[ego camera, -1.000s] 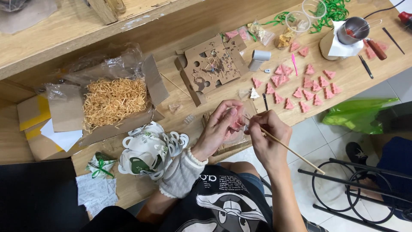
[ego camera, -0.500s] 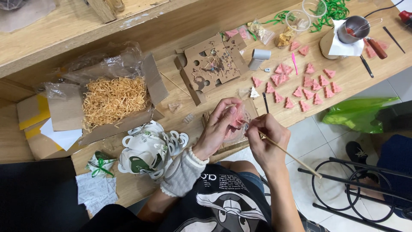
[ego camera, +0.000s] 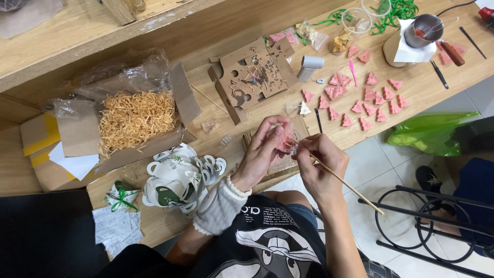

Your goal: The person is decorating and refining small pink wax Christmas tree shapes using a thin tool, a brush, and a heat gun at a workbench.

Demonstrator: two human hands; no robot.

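My left hand (ego camera: 261,153), with a white knitted cuff at the wrist, holds a small pink piece in a clear plastic wrap (ego camera: 286,141) just above the table's near edge. My right hand (ego camera: 320,163) pinches a thin wooden stick (ego camera: 346,186) whose tip touches the wrapped piece; the stick's free end points down to the right. The two hands meet over my lap. Several pink triangular pieces (ego camera: 366,98) lie spread on the wooden table (ego camera: 422,90) to the right of my hands.
An open cardboard box of straw-like filler (ego camera: 135,119) stands at left, a stack of white leaf-print paper boxes (ego camera: 177,176) in front of it. A perforated cardboard sheet (ego camera: 252,74), a metal cup (ego camera: 424,30), green ribbon (ego camera: 396,10), a green bag (ego camera: 422,135) and a black wire stand (ego camera: 437,226) are around.
My hands have stayed together at the table's edge; the stick has shifted slightly against the wrapped piece. Nothing else has moved.
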